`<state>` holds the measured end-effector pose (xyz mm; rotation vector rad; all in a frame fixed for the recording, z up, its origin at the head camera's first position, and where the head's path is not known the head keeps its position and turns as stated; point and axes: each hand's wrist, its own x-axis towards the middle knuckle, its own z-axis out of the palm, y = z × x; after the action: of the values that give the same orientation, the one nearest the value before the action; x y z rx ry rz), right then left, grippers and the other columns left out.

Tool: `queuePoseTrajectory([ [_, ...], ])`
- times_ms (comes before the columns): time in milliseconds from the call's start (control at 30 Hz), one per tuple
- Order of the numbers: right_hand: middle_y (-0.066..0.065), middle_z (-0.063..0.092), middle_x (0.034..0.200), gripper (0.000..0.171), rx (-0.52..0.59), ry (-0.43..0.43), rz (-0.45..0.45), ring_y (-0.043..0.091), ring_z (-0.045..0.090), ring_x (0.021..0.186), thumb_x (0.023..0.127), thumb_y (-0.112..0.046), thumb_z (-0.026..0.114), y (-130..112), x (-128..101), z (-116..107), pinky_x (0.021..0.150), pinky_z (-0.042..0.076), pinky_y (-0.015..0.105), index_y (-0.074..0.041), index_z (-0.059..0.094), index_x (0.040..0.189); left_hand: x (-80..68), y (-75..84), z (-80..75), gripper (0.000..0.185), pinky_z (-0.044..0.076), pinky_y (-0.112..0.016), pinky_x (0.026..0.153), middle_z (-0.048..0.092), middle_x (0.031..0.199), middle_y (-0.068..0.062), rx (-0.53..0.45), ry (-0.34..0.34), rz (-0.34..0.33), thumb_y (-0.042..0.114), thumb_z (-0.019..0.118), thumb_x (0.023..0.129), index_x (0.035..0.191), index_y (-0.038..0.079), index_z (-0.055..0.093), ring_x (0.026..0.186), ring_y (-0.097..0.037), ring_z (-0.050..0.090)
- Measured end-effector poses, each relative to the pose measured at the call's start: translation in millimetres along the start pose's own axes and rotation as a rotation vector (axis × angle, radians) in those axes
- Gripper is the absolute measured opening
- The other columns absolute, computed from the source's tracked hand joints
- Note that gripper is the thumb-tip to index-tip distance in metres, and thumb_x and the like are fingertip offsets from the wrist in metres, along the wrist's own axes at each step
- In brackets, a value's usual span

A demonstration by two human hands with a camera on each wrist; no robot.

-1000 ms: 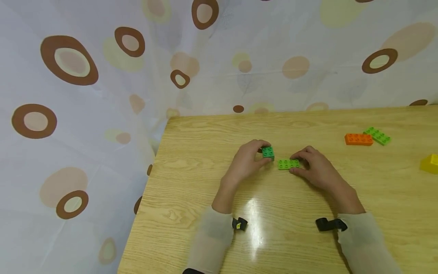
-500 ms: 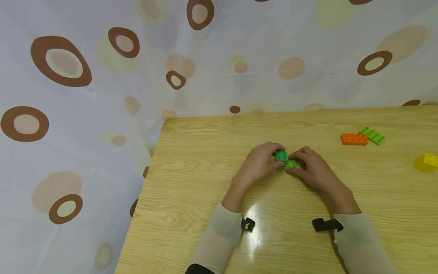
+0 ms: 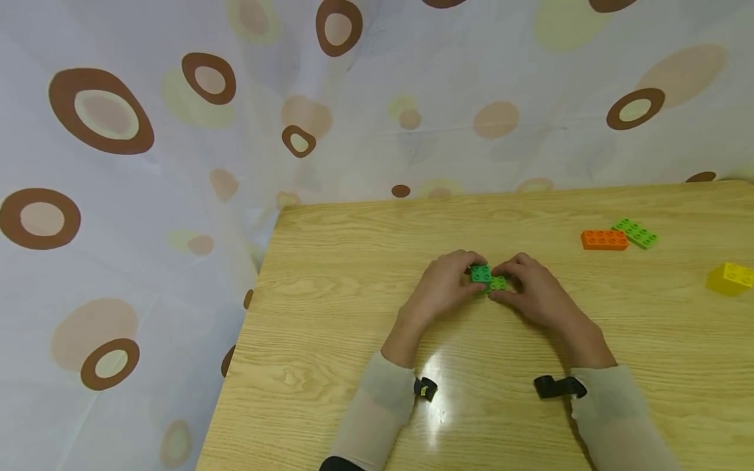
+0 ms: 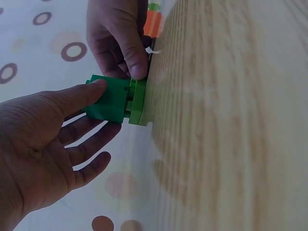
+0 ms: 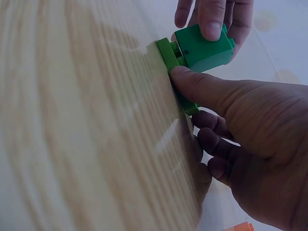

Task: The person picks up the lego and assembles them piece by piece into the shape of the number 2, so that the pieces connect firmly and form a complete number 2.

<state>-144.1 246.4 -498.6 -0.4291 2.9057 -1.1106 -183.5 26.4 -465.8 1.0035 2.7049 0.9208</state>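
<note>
A dark green square building block (image 3: 480, 274) is pinched between thumb and fingers of my left hand (image 3: 442, 286). It stands over the left end of a flat light green block (image 3: 498, 283) on the table. In the left wrist view the green block (image 4: 109, 98) sits at the studs of the light green one (image 4: 138, 102), and some stud height still shows between them. My right hand (image 3: 538, 291) holds the right end of the light green block, thumb on its near side. The right wrist view shows that thumb against the light green block (image 5: 168, 54) beside the green block (image 5: 203, 48).
On the wooden table (image 3: 330, 314), farther right, an orange block (image 3: 604, 240) lies against another flat light green block (image 3: 636, 233). A yellow block (image 3: 729, 279) is near the right edge of the view. A patterned curtain (image 3: 436, 98) hangs behind the table.
My left hand has carried the green block rightward from beside the light green block to over its left end, then slightly down. The right hand has stayed at the light green block.
</note>
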Motion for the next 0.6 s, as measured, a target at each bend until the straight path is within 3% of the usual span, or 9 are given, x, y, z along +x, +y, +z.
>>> queuePoseTrajectory([
  [400,0.013,0.061,0.115,0.039,0.007,-0.009,0.012,0.027,0.054,0.095,0.094,-0.023,0.084,-1.3,-1.5,-0.6,0.081,0.045,0.043,-0.003,0.072,0.125,0.6,-1.8,3.5,0.034,0.046,-0.012,0.083,0.070,0.115,0.006,-0.017,0.005,-0.008,0.025,0.081,0.096,0.127,0.015,0.072,0.101,-0.007,0.065],
  [600,0.013,0.061,0.116,0.038,0.005,-0.017,0.011,0.028,0.055,0.097,0.095,-0.022,0.083,-1.3,-0.5,-1.5,0.083,0.046,0.044,-0.003,0.072,0.125,-0.7,-3.7,4.0,0.032,0.048,-0.011,0.085,0.073,0.114,0.006,-0.079,0.028,-0.026,0.020,0.085,0.092,0.122,0.015,0.075,0.103,-0.006,0.068],
])
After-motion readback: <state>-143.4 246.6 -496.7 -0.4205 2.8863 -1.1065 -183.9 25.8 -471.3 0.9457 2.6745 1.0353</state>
